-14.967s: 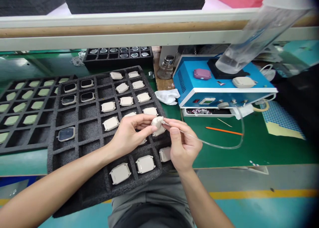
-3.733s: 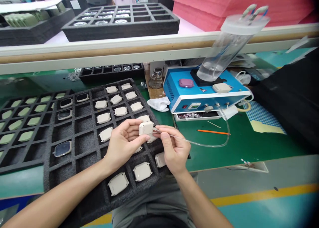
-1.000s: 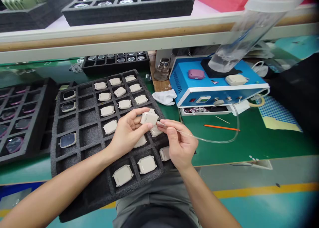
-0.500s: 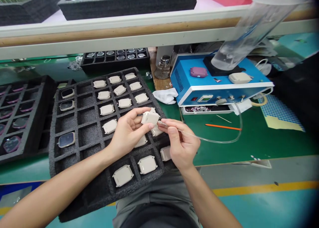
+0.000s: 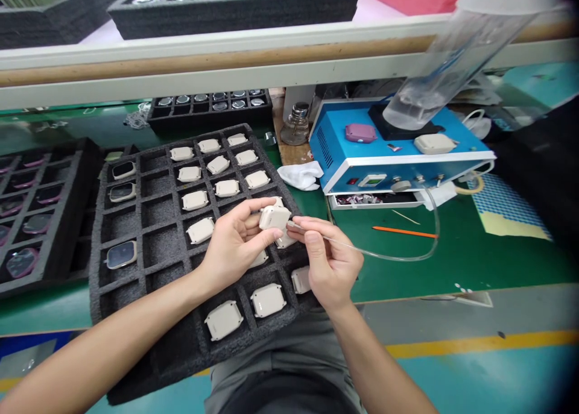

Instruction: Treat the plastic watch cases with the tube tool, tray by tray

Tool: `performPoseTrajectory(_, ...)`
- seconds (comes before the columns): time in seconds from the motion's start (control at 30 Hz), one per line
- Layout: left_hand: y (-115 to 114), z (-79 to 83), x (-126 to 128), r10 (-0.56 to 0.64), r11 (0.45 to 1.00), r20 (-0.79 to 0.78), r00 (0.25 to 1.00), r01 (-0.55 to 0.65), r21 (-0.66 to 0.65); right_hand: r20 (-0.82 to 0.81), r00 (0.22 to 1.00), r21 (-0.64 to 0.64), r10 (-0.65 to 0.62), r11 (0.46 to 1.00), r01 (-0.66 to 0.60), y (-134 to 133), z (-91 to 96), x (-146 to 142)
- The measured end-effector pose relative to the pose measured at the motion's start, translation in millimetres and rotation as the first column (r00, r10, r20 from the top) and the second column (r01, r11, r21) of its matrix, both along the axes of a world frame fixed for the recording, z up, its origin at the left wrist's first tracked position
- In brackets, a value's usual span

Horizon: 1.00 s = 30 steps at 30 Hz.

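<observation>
My left hand (image 5: 235, 236) is closed on a small beige watch case (image 5: 274, 217), held above the dark foam tray (image 5: 158, 245). My right hand (image 5: 326, 260) pinches the tip of a thin clear tube (image 5: 389, 256) against the case's right side. The tube curves back to the blue machine (image 5: 384, 155). Many of the tray's cells hold more beige cases (image 5: 268, 299), and a few at the left hold dark-faced ones (image 5: 120, 254).
A pink case (image 5: 360, 132), a beige case (image 5: 434, 143) and a tilted clear cylinder (image 5: 447, 58) sit on the blue machine. A white cloth (image 5: 301, 176), a glass bottle (image 5: 294, 125) and an orange stick (image 5: 400, 231) lie nearby. More foam trays stand at left and on the shelf.
Hardly anything differs over the last second: both hands stay together on the case and tube. The view has shifted slightly.
</observation>
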<state>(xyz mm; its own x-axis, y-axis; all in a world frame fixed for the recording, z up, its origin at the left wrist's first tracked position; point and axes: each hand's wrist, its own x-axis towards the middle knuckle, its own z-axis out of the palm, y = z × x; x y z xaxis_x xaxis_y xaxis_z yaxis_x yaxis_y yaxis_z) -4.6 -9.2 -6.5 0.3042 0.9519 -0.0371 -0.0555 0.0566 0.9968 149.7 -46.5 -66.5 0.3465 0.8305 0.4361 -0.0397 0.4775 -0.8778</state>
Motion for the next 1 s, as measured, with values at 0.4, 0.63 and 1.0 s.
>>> performPoseTrajectory(0.4, 2.1, 4.5, 0.2, -0.006, 1.0, -0.011, 1.0, 0.006, -0.001, 0.008, 1.0, -0.009, 0.016, 1.0, -0.016, 4.2, -1.3, 0.4)
performPoseTrajectory(0.63, 2.9, 5.2, -0.2, -0.005, 1.0, -0.015, 1.0, 0.005, -0.005, 0.011, 1.0, -0.003, 0.022, 1.0, -0.021, 4.8, -0.7, 0.2)
performPoseTrajectory(1.0, 2.8, 4.9, -0.6, -0.013, 1.0, -0.007, 1.0, 0.013, 0.004, 0.01, 1.0, -0.004, 0.018, 1.0, -0.018, 5.7, 0.0, -0.7)
